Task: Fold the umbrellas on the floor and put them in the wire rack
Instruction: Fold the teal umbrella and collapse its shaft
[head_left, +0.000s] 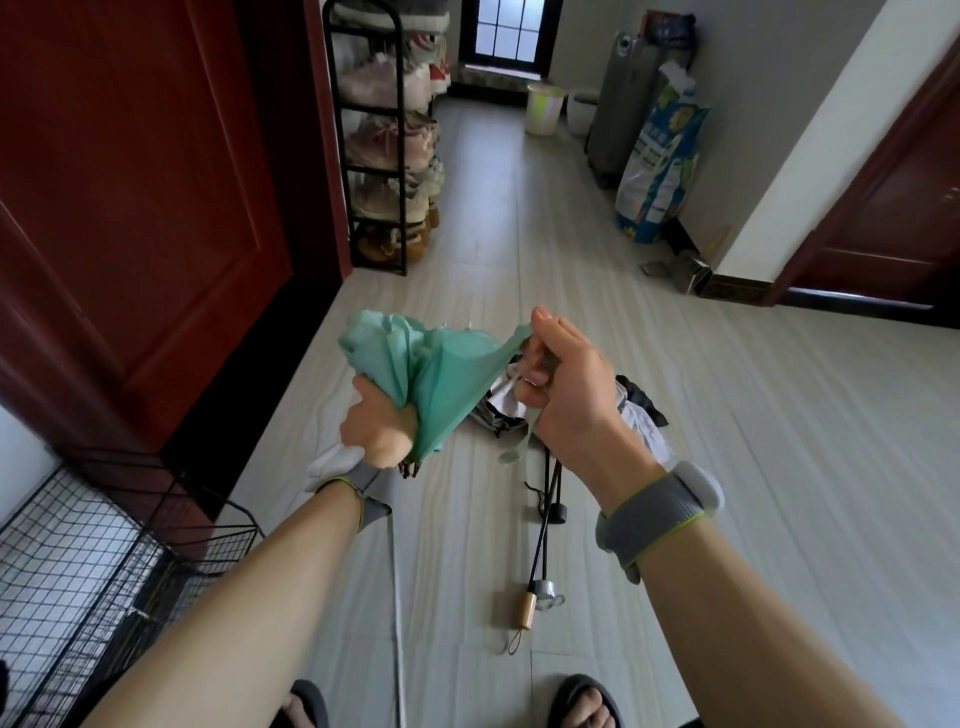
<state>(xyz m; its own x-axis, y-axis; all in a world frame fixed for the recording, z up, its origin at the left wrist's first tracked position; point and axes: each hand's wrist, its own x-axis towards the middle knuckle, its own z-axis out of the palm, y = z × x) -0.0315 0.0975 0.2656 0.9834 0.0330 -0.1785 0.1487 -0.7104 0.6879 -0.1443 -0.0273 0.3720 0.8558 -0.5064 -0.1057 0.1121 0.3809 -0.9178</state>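
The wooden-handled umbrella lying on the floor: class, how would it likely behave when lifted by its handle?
The wooden-handled umbrella has thin dark rods, so the shaft probably stays stiff. Its crumpled canopy looks unfolded and would likely flop and trail. The rounded handle might roll slightly if nudged.

Bare forearms, grey lime-edged wristbands, dark slippers on both feet.

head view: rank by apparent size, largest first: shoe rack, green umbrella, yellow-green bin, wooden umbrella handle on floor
1. shoe rack
2. green umbrella, close to the camera, so it looks bigger than it is
3. yellow-green bin, far off, so likely understated
4. wooden umbrella handle
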